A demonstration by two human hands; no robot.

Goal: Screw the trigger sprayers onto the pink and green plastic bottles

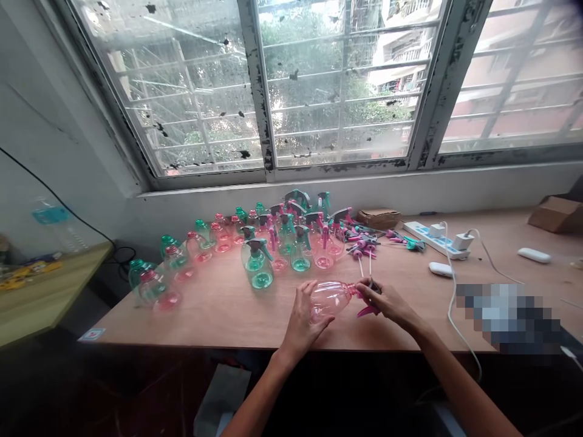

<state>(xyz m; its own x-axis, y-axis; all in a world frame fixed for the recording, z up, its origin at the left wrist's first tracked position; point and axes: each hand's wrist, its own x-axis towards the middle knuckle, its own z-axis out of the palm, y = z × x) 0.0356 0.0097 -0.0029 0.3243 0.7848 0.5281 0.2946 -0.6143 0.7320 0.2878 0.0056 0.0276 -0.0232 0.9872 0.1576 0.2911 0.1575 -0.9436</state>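
A clear pink spray bottle (330, 298) lies on its side just above the table's front edge, its neck pointing right. My left hand (304, 318) is wrapped round the bottle's base end. At the neck, my right hand (382, 298) is closed on a pink and black trigger spray head (368, 311), which meets the bottle's mouth; whether it is threaded on I cannot tell. Beyond my hands lie several loose trigger spray heads (362, 246), two with pale tubes pointing toward me. Green and pink bottles with spray heads (260, 273) stand upright behind and to the left.
Several bottles without spray heads (184, 264) line the table's left side. A power strip (435, 240) with plugged-in white adapters sits at the right, its cable (450, 303) hanging over the front edge. A cardboard piece (378, 217) lies under the window. A blurred patch (507, 315) covers something at right.
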